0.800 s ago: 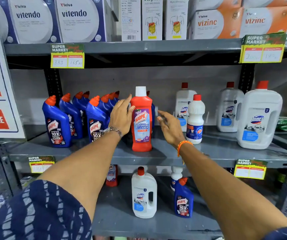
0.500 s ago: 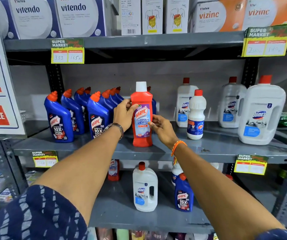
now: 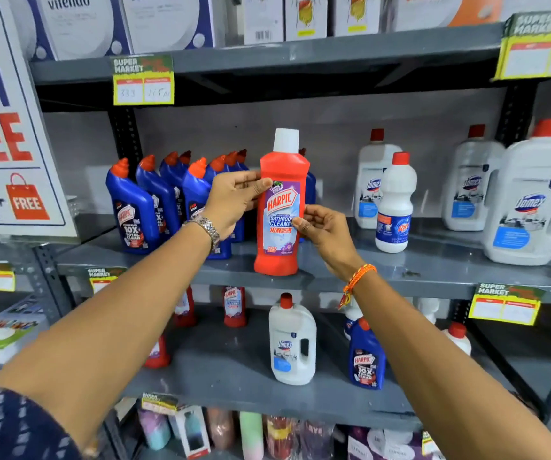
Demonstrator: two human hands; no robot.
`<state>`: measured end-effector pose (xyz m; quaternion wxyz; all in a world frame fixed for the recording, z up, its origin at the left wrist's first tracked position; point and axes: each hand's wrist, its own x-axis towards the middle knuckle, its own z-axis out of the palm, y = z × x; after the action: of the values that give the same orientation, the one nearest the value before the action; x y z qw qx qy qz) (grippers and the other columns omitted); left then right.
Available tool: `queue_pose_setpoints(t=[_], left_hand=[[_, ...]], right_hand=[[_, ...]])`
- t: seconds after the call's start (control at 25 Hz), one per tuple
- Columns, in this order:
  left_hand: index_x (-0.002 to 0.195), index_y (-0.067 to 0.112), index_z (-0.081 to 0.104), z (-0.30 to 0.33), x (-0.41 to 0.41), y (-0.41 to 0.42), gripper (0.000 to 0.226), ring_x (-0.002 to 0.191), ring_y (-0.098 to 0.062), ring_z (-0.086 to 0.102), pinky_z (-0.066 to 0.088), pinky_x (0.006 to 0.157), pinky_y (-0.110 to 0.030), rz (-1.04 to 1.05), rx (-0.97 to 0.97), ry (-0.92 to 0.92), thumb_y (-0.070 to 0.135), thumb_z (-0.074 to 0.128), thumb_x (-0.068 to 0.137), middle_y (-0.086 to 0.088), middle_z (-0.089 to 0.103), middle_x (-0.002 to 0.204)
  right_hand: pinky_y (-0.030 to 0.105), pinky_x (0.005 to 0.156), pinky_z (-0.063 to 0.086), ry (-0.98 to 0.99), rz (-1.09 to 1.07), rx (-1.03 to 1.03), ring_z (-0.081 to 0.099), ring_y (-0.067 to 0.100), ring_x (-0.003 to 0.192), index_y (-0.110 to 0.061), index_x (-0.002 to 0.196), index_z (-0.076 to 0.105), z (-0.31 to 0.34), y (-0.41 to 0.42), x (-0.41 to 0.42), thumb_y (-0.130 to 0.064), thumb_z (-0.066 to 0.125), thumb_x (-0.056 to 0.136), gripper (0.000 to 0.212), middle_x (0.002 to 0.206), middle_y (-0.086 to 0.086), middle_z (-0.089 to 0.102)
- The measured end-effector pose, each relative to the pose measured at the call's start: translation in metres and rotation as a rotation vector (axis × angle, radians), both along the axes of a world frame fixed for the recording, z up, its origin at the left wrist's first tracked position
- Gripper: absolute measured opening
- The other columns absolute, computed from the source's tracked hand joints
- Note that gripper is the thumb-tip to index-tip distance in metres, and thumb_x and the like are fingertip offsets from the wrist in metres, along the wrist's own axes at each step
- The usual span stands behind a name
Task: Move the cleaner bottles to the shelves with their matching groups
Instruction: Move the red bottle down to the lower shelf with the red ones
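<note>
On the near side, lower shelf [image 3: 234, 366]: bare grey deck at the middle front; a white Domex jug [image 3: 292, 341] and a blue Harpic bottle [image 3: 366, 356] stand apart on it, with red bottles [image 3: 234, 307] farther back.
Middle shelf edge [image 3: 400, 277]: the red Harpic bathroom cleaner [image 3: 280, 207] sits upright right at this front lip; whether its base touches the deck cannot be told.
Left hand [image 3: 231, 202]: fingers wrapped round the red bottle's left side, thumb on the label.
Right hand [image 3: 325, 232]: fingertips pinching the label's right edge, palm off the bottle.
Left of it: blue Harpic group [image 3: 154, 204], close-packed, just behind the left hand.
Right of it: open deck, then a small white bottle [image 3: 395, 204] and large Domex jugs [image 3: 533, 197].
Farthest, overhead: upper shelf [image 3: 300, 58] leaves clear room above the white cap.
</note>
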<state>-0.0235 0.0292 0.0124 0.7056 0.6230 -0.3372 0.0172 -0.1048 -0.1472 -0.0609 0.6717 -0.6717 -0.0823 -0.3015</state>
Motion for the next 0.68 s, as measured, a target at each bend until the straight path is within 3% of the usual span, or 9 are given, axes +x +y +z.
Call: queue_pose_setpoints(t=[0.08,0.24,0.36,0.56,0.68], left_hand=[[0.116,0.003,0.07,-0.003,-0.014,0.019,0.029,0.09,-0.013,0.075,0.062,0.078,-0.03,-0.007,0.028,-0.025,0.014,0.072,0.089,-0.004,0.078,0.099],[0.101,0.021,0.076,-0.026,-0.047,0.059,0.024,0.087,-0.007,0.076,0.061,0.07,-0.022,-0.024,0.075,-0.073,0.029,0.077,0.078,0.006,0.081,0.09],[0.094,0.022,0.08,-0.065,-0.061,0.089,0.022,0.079,-0.004,0.074,0.06,0.068,-0.02,-0.024,0.09,-0.062,0.024,0.079,0.072,0.007,0.081,0.086],[0.087,0.026,0.082,-0.16,-0.057,0.13,0.022,0.075,0.002,0.072,0.059,0.066,-0.017,-0.008,0.163,0.075,0.008,0.076,0.076,0.012,0.08,0.082],[0.082,0.029,0.083,-0.213,-0.032,0.143,0.042,0.072,0.004,0.071,0.057,0.066,-0.013,0.029,0.201,0.147,-0.011,0.07,0.081,0.014,0.079,0.077]], right_hand=[[0.024,0.074,0.062,-0.005,0.042,-0.01,0.077,0.011,0.09,-0.007,0.11,0.07,-0.001,0.01,-0.015,-0.003,0.072,0.088,0.022,0.093,-0.003,0.08],[0.023,0.073,0.062,0.019,0.115,-0.043,0.079,0.012,0.089,-0.019,0.1,0.074,-0.021,0.035,-0.051,-0.004,0.078,0.083,0.023,0.091,-0.004,0.082],[0.021,0.071,0.061,0.078,0.171,-0.065,0.079,0.01,0.083,-0.023,0.094,0.078,-0.057,0.053,-0.068,-0.001,0.082,0.077,0.029,0.088,-0.005,0.082],[0.019,0.07,0.061,0.267,0.235,-0.106,0.076,0.003,0.075,-0.01,0.093,0.075,-0.142,0.086,-0.055,0.012,0.08,0.073,0.031,0.083,-0.004,0.081],[0.023,0.076,0.063,0.378,0.189,-0.109,0.074,0.009,0.077,0.007,0.105,0.07,-0.182,0.104,-0.034,0.016,0.077,0.075,0.032,0.103,0.024,0.075]])
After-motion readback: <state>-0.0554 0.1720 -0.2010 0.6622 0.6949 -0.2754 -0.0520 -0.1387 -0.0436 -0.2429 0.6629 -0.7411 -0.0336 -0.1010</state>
